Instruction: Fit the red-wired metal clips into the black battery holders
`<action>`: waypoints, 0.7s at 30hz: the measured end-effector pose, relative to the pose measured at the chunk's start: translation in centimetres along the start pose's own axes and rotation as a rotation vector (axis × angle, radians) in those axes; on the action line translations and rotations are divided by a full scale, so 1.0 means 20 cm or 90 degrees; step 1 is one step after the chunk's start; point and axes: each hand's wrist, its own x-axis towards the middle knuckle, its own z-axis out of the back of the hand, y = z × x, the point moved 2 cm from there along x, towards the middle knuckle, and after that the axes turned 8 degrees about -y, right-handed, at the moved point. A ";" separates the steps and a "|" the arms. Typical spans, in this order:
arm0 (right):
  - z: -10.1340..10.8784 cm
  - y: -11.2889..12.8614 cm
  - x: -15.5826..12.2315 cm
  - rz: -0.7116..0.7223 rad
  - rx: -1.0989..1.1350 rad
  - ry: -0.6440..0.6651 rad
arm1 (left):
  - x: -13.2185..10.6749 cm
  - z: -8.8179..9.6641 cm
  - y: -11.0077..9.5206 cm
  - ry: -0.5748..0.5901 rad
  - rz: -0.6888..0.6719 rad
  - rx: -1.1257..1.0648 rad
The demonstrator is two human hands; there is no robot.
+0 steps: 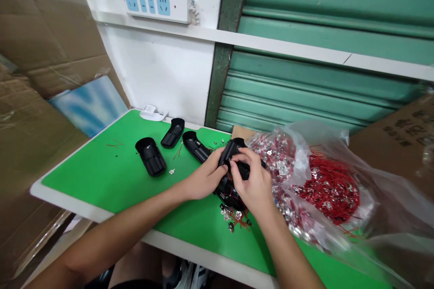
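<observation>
My left hand grips a black plastic housing by its left side, tilted above the green table mat. Fingertips of my right hand are pinched together at the housing's inside; whatever small part they hold is too small to make out. Beneath my hands lie more black housings, partly covered. Close to my right wrist is a small heap of metal contacts with red wires. On the left rest a black housing with an open compartment, a second one and a third.
Clear plastic bags hold metal contacts and red wires at the right. A loose contact lies on the green mat. Cardboard stands at the left; a power strip hangs on the wall behind.
</observation>
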 end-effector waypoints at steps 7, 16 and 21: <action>0.02 0.00 0.01 -0.008 0.022 0.000 | 0.00 0.00 0.00 -0.004 0.026 -0.019; 0.02 0.01 0.02 0.017 0.006 0.010 | 0.00 0.00 -0.01 -0.006 -0.011 0.003; 0.01 0.01 0.01 0.007 -0.007 0.013 | 0.00 0.00 0.01 -0.010 -0.010 0.009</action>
